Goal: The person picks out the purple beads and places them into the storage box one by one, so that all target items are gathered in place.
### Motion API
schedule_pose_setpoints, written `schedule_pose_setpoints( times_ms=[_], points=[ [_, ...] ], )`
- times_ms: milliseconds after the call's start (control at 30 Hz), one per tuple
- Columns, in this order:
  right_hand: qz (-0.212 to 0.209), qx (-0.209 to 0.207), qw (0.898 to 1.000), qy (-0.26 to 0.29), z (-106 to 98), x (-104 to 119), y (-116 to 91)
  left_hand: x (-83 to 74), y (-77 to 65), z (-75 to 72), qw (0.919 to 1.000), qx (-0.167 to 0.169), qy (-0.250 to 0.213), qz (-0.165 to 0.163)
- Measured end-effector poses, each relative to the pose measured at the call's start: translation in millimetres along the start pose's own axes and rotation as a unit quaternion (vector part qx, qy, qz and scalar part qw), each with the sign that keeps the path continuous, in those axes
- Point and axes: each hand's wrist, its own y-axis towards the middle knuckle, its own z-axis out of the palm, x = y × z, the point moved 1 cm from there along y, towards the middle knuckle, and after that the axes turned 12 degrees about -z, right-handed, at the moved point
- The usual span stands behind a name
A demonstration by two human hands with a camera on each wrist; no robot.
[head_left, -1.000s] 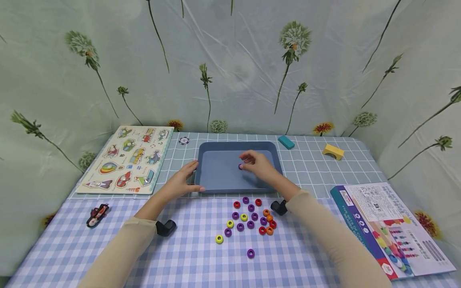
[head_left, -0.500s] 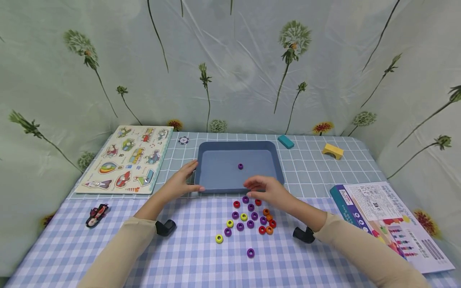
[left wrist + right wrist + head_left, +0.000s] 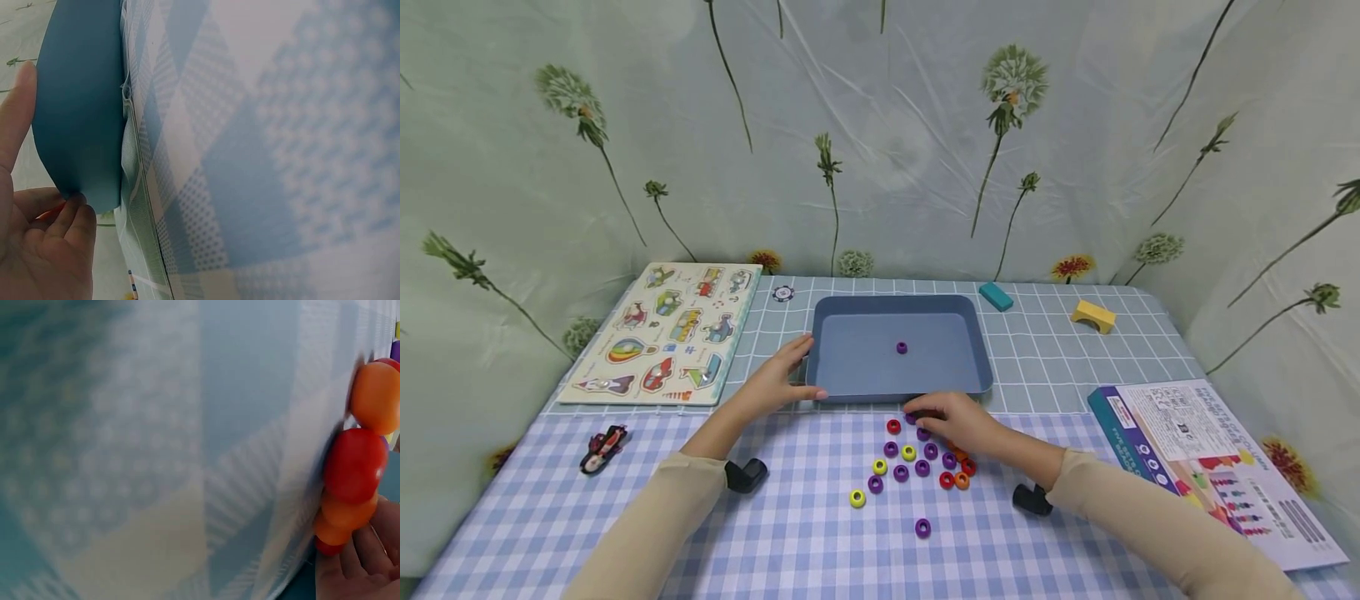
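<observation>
My left hand [image 3: 773,385] rests at the front left corner of a blue-grey tray [image 3: 853,362], thumb and fingers spread along its sides. In the left wrist view the thumb and fingertips touch the tray's wall [image 3: 81,94]. A single purple bead [image 3: 902,347] sits on the tray floor. My right hand [image 3: 958,423] is low over the tablecloth just in front of the tray, pinching a purple bead [image 3: 911,418] between thumb and index finger. Its fingertips are hidden in the right wrist view, where a red bead [image 3: 356,465] and an orange bead [image 3: 377,398] stand close by.
Several purple, red, orange and yellow-green beads lie in front of the tray, with one purple bead [image 3: 922,527] nearer me. Around them are a picture puzzle board [image 3: 664,333], a toy motorcycle [image 3: 603,449], a teal block [image 3: 996,297], a yellow arch block [image 3: 1093,316] and a bead box [image 3: 1183,442].
My right hand let go of a purple bead in the tray, then came back toward me and down to another purple bead before the tray. My left hand has stayed at the tray corner.
</observation>
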Motion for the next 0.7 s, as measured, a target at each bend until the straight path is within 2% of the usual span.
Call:
schedule_pose_setpoints(
  times_ms=[233,533,700],
  points=[
    [0.013,0.007,1.0,-0.004,1.8,-0.9,2.9,0.1,0.5,-0.2,1.0,-0.001,0.003,-0.002],
    [0.004,0.029,0.999,0.017,6.3,-3.5,5.0,0.4,0.2,0.4,1.0,0.0,0.002,0.002],
    [-0.01,0.037,0.999,0.003,6.8,0.2,5.9,0.8,-0.2,0.7,1.0,-0.002,0.001,0.005]
  ],
)
